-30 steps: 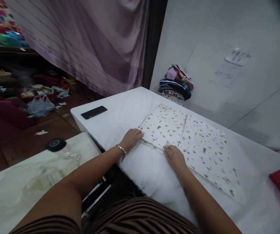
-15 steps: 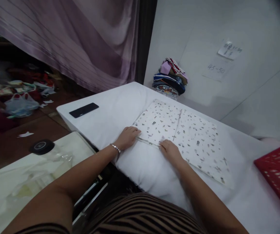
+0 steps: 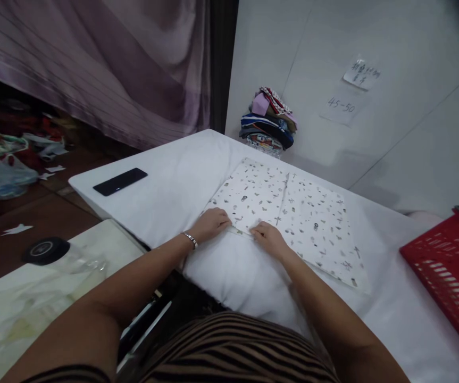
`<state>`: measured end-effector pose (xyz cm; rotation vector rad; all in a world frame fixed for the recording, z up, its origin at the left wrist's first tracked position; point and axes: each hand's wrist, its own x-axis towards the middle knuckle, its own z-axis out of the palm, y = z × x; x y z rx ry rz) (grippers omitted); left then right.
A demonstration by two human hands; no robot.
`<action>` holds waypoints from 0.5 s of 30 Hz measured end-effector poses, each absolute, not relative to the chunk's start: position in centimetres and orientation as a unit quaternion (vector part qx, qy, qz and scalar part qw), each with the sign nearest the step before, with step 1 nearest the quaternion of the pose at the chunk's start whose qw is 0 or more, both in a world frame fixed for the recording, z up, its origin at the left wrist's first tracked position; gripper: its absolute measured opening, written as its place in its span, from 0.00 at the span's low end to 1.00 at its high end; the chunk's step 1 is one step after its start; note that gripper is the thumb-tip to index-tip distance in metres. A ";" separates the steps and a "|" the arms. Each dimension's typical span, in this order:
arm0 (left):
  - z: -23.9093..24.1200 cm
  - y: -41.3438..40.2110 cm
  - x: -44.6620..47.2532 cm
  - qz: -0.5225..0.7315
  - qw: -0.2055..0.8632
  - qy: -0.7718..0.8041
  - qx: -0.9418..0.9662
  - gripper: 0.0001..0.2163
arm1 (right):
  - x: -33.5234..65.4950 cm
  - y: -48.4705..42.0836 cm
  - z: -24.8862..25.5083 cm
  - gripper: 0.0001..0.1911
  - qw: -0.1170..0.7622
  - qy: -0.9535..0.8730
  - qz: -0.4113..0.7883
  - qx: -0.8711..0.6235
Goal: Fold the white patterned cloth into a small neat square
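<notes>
A white cloth with small grey and brown printed figures lies folded flat on the white-covered table. A crease runs across its middle. My left hand, with a silver bracelet at the wrist, is closed on the cloth's near edge toward the left corner. Further right along that same edge, my right hand pinches the cloth between thumb and fingers. The layers under my fingertips are partly hidden.
A black phone lies on the table's left part. At the right stands a red plastic basket. Folded clothes are stacked by the wall. A black round lid and clear plastic sit on the lower-left surface.
The view has turned slightly right, so more of the red basket shows. Both hands stay at the cloth's near edge; the left fingers have curled in more.
</notes>
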<state>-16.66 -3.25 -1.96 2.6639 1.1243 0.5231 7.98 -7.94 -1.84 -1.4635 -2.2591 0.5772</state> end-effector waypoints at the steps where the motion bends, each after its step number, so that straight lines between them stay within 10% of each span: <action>1: -1.9 -3.1 -16.7 0.177 0.109 0.384 0.900 0.16 | 8.2 -7.7 -1.9 0.16 0.199 -0.801 0.215 -0.521; 15: -1.5 2.0 -16.8 0.123 0.084 0.533 0.833 0.10 | 11.3 -2.9 -3.2 0.09 0.179 -0.801 0.085 -0.564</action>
